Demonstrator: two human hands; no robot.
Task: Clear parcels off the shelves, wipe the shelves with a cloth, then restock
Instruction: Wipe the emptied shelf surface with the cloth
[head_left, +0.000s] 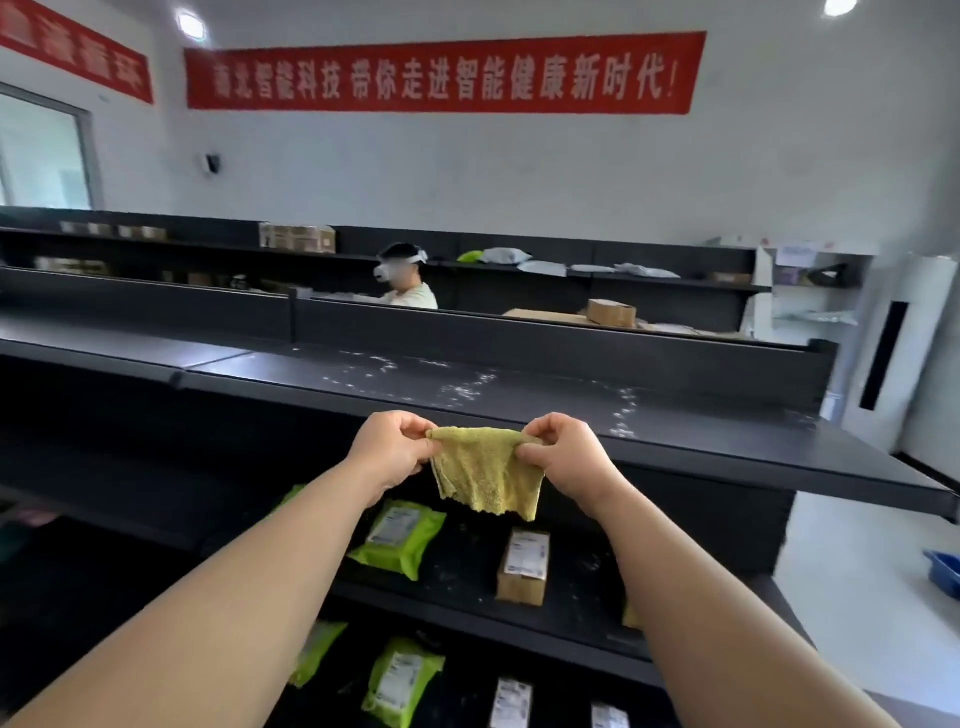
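A yellow-green cloth (485, 475) hangs stretched between my hands in front of the top shelf. My left hand (390, 449) pinches its upper left corner and my right hand (563, 457) pinches its upper right corner. The black top shelf (519, 400) behind it holds no parcels and is speckled with white crumbs. On the shelf below lie a green bag parcel (399, 538) and a brown box parcel (523, 566). Lower still sit another green bag parcel (400, 680) and white-labelled parcels (511, 701).
Behind my shelving unit a person (408, 283) with a headset sits among more black shelves holding boxes (298, 238) and grey bags (545, 265). A cardboard box (612, 312) rests further back. A blue bin (945, 571) stands on the floor at right.
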